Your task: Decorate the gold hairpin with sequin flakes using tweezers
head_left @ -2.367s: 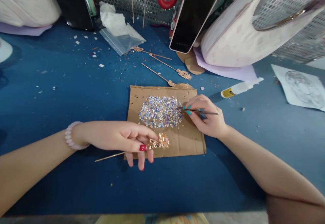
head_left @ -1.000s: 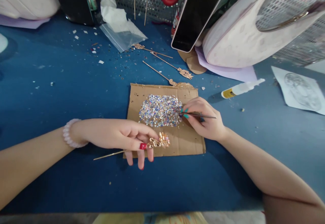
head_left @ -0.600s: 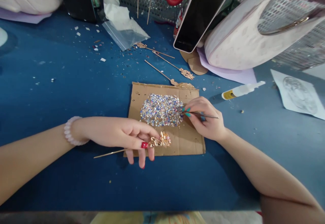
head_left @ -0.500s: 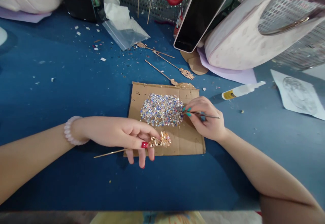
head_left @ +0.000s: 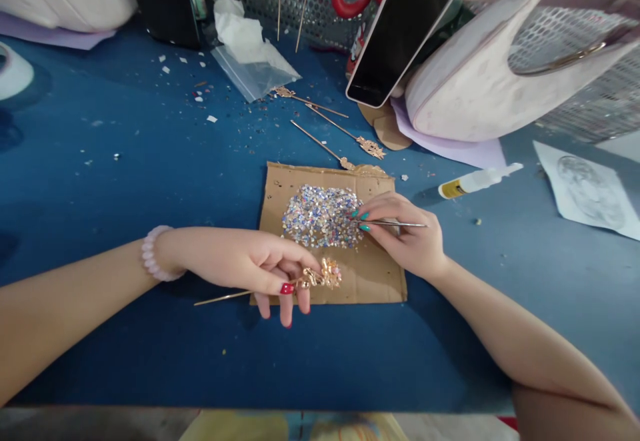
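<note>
My left hand (head_left: 245, 271) pinches a gold hairpin (head_left: 320, 274) by its flower-shaped head, the long pin trailing left under my palm. It rests at the near edge of a brown cardboard sheet (head_left: 380, 281). A pile of small sparkling rhinestones (head_left: 320, 218) lies on the cardboard. My right hand (head_left: 407, 238) is closed round a thin metal pick tool (head_left: 400, 224), whose tip points left into the right edge of the rhinestone pile.
Three more gold hairpins (head_left: 330, 131) lie beyond the cardboard. A glue bottle (head_left: 477, 180) lies to the right, a printed paper (head_left: 590, 191) farther right. A phone (head_left: 397, 38) leans on a pale pink bag (head_left: 480, 81). A clear plastic bag with tissue (head_left: 250, 61) sits at the back.
My right hand's tool tip has nudged slightly further into the rhinestones. The left hand holds the hairpin still; the view has shifted a little.
</note>
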{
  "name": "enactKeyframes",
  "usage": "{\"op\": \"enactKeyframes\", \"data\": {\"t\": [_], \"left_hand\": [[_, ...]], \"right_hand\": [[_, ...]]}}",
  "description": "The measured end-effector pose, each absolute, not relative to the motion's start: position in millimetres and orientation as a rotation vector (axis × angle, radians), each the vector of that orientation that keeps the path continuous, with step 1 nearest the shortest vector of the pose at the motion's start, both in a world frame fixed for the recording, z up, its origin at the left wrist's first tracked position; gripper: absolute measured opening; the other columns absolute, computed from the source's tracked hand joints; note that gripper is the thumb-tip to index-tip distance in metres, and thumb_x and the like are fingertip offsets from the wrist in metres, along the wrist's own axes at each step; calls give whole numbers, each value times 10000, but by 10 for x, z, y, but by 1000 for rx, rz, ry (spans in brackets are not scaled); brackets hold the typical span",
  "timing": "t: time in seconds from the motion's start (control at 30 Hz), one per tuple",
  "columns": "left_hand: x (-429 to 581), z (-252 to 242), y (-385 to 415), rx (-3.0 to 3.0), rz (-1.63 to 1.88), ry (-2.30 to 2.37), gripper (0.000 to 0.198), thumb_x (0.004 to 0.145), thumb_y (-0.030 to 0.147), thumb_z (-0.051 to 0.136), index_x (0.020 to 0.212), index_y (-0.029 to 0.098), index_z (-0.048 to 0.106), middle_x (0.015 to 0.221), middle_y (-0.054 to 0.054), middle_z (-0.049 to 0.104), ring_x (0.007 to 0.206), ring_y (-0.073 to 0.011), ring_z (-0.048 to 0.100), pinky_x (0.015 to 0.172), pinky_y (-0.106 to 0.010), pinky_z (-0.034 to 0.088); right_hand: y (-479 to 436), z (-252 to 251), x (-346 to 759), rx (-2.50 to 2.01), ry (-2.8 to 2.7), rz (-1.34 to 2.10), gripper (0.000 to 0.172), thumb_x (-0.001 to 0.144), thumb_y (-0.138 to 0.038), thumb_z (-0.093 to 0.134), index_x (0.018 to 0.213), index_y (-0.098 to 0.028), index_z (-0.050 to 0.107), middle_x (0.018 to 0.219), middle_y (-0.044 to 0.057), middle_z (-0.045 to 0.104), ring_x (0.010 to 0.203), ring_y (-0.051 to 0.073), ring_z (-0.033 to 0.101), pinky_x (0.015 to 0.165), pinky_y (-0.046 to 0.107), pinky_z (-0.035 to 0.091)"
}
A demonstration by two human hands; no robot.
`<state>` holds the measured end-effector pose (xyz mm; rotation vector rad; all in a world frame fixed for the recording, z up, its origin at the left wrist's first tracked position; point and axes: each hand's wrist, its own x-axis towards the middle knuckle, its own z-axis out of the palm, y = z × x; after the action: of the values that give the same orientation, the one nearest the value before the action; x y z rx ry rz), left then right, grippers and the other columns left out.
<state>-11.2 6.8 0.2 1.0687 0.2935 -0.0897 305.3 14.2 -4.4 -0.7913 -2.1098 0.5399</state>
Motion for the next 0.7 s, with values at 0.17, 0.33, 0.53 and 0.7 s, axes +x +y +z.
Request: {"op": "enactKeyframes", "data": {"t": [0.17,0.33,0.53,0.7], "left_hand": [[-88,34,83,1096,-104,322,380,1139,266,560,1508,200,498,1353,-148,752,1032,-167,798,789,-217,637],[-77,47,83,1115,-102,316,384,1130,254,555,1507,197,501,1348,-142,752,1039,-168,798,797,-224,637],[-70,33,84,1083,-100,297,385,1136,225,529,1517,201,476,1313,-124,745,1018,-147,795,791,-209,629],[-69,19,79,1047,-96,279,407,1139,234,530,1544,228,487,1333,-122,734,1035,-151,801,794,-205,620]], "right_hand": [[154,64,2851,-849,-2104,557,138,976,-123,746,960,-254,787,943,29,848,880,197,813,788,345,674],[319,100,2584,-829,-2213,505,136,1000,-125,692,970,-232,772,937,27,837,906,190,806,846,344,662],[478,-9,2466,-779,-2255,566,130,1007,-141,645,983,-219,745,942,42,828,909,192,795,854,348,659],[450,-25,2555,-791,-2266,556,115,999,-132,669,980,-222,739,920,42,814,879,197,787,819,354,658]]}}
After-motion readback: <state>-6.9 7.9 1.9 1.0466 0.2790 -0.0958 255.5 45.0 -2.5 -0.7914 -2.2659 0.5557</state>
